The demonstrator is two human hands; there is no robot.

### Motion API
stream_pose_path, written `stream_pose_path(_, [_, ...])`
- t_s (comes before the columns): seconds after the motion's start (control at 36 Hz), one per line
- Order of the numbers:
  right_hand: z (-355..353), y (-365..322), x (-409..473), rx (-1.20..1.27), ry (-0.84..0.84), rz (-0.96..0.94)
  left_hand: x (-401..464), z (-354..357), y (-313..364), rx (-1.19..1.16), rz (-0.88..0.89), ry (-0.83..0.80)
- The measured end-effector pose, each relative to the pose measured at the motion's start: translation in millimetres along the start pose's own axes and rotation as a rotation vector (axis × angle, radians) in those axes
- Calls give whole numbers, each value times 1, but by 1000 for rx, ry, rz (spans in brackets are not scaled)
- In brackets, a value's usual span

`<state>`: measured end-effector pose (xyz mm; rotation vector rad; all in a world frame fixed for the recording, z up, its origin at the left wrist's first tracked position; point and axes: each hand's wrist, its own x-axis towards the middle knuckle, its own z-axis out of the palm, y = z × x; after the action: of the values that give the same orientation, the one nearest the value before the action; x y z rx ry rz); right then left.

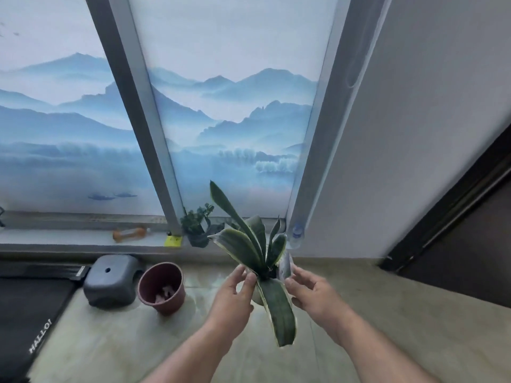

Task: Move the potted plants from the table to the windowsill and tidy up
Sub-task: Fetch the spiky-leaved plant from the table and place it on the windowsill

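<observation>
White letters run along the black mat (pixel 30 313) at the lower left; they look like "HALLO!", though seen at a slant. The small yellow tag (pixel 173 240) on the windowsill (pixel 69 239) carries nothing legible.

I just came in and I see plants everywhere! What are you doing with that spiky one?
A person is carrying a snake plant in its pot toward the windowsill. The left hand and the right hand hold the pot from either side, up in the air, not yet set down. A small leafy plant already sits on the sill by the window frame. A brown pot without a plant stands on the floor, beside a grey stool.
</observation>
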<state>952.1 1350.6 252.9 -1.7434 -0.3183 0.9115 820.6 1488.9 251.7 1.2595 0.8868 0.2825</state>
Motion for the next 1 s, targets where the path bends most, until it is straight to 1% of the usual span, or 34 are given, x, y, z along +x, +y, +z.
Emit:
stream_pose_path(0.03, [1,-6,18,10,6,0,20,-1,6,9,-5,-4])
stream_pose_path(0.19, [-5,-24,81,26,11,24,79,7,37,51,-19,-21])
stream_pose_path(0.31, [-14,-33,137,57,1,53,135,15,50,81,-36,12])
stream_pose_path(0.42, [-26,-39,202,62,-45,83,191,28,63,92,-49,16])
stream_pose_path(0.5, [-32,-43,251,85,-72,96,236,38,69,95,-75,58])
stream_pose_path(0.61, [-43,-42,323,78,-105,129,304,52,75,80,-143,89])
stream_pose_path(0.78, [-49,-23,421,62,-88,186,400,62,50,76,-207,125])
stream_pose_path(0.86, [-44,4,470,49,-88,196,451,60,22,52,-226,138])
stream_pose_path(0.94, [-40,35,512,48,-56,208,498,60,-7,52,-254,101])
stream_pose_path(1.0, [-35,61,542,68,-63,236,531,59,-34,41,-263,87])
